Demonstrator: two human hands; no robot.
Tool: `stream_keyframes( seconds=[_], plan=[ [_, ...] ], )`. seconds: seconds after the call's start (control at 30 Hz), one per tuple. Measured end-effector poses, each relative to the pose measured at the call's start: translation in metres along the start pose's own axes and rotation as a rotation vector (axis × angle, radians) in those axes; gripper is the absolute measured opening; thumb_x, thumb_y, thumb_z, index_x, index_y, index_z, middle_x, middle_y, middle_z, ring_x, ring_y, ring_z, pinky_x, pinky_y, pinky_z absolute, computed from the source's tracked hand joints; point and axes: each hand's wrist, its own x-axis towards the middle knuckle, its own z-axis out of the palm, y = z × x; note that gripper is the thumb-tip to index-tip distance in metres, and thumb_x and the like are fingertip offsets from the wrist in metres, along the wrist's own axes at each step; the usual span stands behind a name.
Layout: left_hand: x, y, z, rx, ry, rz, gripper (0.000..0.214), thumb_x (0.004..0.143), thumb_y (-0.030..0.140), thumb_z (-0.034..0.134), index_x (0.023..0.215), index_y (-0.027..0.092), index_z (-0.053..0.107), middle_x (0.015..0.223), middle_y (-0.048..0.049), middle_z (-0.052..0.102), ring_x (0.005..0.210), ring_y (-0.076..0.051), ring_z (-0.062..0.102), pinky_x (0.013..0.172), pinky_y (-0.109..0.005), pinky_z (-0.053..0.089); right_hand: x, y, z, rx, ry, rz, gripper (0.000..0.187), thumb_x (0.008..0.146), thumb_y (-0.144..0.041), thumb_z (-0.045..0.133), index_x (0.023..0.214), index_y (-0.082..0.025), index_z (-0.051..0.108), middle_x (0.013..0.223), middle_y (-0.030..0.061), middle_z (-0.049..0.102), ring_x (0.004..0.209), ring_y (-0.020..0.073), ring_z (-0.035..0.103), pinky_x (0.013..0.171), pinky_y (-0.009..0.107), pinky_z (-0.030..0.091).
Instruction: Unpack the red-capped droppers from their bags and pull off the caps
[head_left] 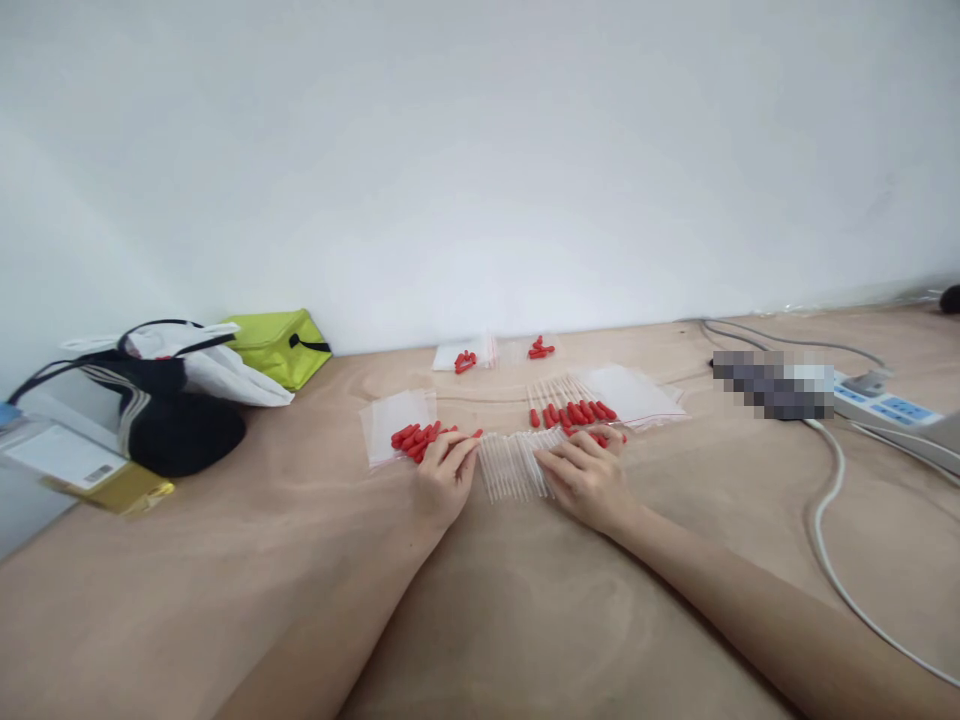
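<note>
A row of thin clear dropper tubes (504, 468) lies side by side on the table between my hands. At the row's left end, my left hand (444, 478) is closed with a red rubber bulb (478, 434) at its fingertips. My right hand (589, 478) bends over the right end of the row, its fingers pinched together on a tube there. Loose red bulbs (409, 437) lie on a clear zip bag beside my left hand. Beyond my right hand are several droppers (576, 412) with red bulbs fitted, their tips pointing away; more red bulbs are partly hidden by that hand.
Two small bags with red bulbs (465, 361) (541, 349) lie near the wall, and a zip bag (634, 392) lies right of the droppers. Left are a lime-green case (281, 345), a black cap (184, 425) and a yellow pack (112, 487). Right are a power strip (889, 405) and cables.
</note>
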Motion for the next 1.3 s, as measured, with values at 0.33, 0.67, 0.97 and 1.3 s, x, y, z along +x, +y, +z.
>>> stream_keyframes(
  seconds=[0.33, 0.67, 0.97, 1.3],
  plan=[
    [0.034, -0.038, -0.010, 0.069, -0.207, -0.354, 0.014, 0.074, 0.015, 0.048, 0.080, 0.018, 0.060, 0.083, -0.0034, 0.062, 0.076, -0.015, 0.059, 0.070, -0.026, 0.047, 0.011, -0.020, 0.010, -0.079, -0.281, -0.062, 0.024, 0.077, -0.013, 0.044, 0.097, -0.016, 0.058, 0.073, 0.0026, 0.058, 0.076, 0.0158, 0.044, 0.091, 0.043, 0.016],
    [0.044, -0.041, -0.016, 0.318, -0.578, -0.569, 0.021, 0.072, 0.022, 0.052, 0.093, 0.021, 0.056, 0.086, -0.0014, 0.066, 0.086, -0.021, 0.058, 0.081, -0.038, 0.036, 0.005, -0.028, 0.009, -0.049, -0.364, -0.080, 0.032, 0.085, -0.034, 0.040, 0.105, -0.015, 0.056, 0.082, 0.0069, 0.058, 0.083, 0.0191, 0.045, 0.092, 0.046, 0.015],
    [0.051, -0.021, -0.005, 0.300, -0.578, -0.453, 0.017, 0.074, 0.028, 0.052, 0.086, 0.021, 0.060, 0.095, -0.0047, 0.064, 0.096, -0.023, 0.054, 0.083, -0.038, 0.035, 0.006, -0.027, 0.008, -0.003, -0.405, -0.061, 0.039, 0.084, -0.045, 0.039, 0.104, -0.016, 0.056, 0.081, 0.0066, 0.059, 0.082, 0.0199, 0.046, 0.092, 0.048, 0.013],
    [0.086, 0.019, 0.073, 0.091, -0.936, -0.627, 0.036, 0.062, 0.057, 0.055, 0.064, 0.023, 0.067, 0.071, -0.0043, 0.066, 0.075, -0.023, 0.060, 0.068, -0.031, 0.041, -0.003, -0.019, -0.001, 0.089, -0.261, -0.033, 0.030, 0.082, -0.041, 0.045, 0.096, -0.020, 0.062, 0.070, 0.0023, 0.058, 0.074, 0.0154, 0.046, 0.090, 0.041, 0.017]
  ],
)
